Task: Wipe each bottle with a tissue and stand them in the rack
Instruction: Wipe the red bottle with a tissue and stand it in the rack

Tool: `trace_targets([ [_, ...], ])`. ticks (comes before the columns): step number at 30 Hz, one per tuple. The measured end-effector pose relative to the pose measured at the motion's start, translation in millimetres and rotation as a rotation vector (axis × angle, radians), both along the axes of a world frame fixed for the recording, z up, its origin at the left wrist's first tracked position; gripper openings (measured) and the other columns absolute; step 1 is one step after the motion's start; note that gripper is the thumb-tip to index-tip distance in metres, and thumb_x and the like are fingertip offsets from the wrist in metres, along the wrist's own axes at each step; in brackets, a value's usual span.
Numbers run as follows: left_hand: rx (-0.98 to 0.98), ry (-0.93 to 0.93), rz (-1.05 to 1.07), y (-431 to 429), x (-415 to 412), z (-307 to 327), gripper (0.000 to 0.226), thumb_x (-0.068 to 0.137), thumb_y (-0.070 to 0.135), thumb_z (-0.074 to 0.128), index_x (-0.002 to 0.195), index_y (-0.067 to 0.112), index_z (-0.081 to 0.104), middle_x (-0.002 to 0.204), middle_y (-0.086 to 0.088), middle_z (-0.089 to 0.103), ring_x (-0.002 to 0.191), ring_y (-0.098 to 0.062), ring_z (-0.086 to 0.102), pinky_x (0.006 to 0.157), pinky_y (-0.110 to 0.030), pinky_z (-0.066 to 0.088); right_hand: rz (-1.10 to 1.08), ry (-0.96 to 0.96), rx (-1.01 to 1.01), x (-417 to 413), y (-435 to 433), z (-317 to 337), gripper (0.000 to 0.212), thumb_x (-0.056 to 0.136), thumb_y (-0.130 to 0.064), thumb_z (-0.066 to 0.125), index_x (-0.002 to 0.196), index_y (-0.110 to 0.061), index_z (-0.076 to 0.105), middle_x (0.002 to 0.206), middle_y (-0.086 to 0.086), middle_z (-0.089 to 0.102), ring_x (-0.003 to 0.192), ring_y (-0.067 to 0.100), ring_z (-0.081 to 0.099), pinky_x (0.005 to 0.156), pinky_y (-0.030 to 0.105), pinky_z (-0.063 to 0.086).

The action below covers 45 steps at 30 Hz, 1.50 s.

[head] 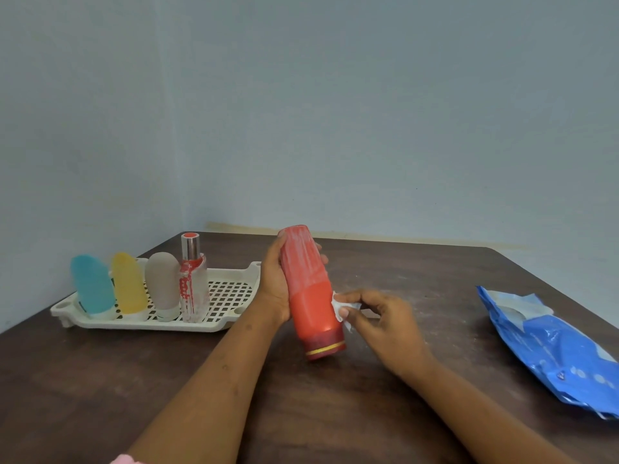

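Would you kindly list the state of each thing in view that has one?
Red plastic bottle: tilted, cap end down, far half dusty, near half clean.
White crumpled tissue: pressed against the red bottle.
Left hand: grips the bottle.
Right hand: pinches the tissue.
Cream slotted rack: holds four bottles.
Blue tube, yellow tube, grey tube: standing cap-down.
Clear glass bottle: upright, capped.
Blue wipes pack: lying flat, flap lifted.

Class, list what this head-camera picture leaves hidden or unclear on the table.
Head view: the far side of the red bottle, covered by the left hand.
Head view: most of the tissue, bunched under the right hand.
Head view: the blue pack, cut off by the right edge, its print blurred.
Head view: the lettering on the clear bottle, too small to read.
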State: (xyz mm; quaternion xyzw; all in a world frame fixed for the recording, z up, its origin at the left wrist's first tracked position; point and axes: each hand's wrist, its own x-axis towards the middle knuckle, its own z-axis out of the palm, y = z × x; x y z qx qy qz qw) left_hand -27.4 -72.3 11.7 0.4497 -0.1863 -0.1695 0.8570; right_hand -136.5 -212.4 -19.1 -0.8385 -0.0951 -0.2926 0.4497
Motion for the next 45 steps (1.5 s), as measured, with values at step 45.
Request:
trace_targets([
  [45, 0.102, 0.120, 0.114, -32, -31, 0, 0.062, 0.095, 0.060, 0.033, 0.096, 0.007, 0.064, 0.079, -0.010, 0.069, 0.074, -0.023, 0.064, 0.069, -0.034, 0.051, -0.218, -0.274, -0.348, -3, 2, 7, 0.023, 0.093, -0.021, 0.052, 0.109, -0.019, 0.069, 0.114, -0.008, 0.066, 0.107, -0.001, 0.054, 0.097, 0.010, 0.038],
])
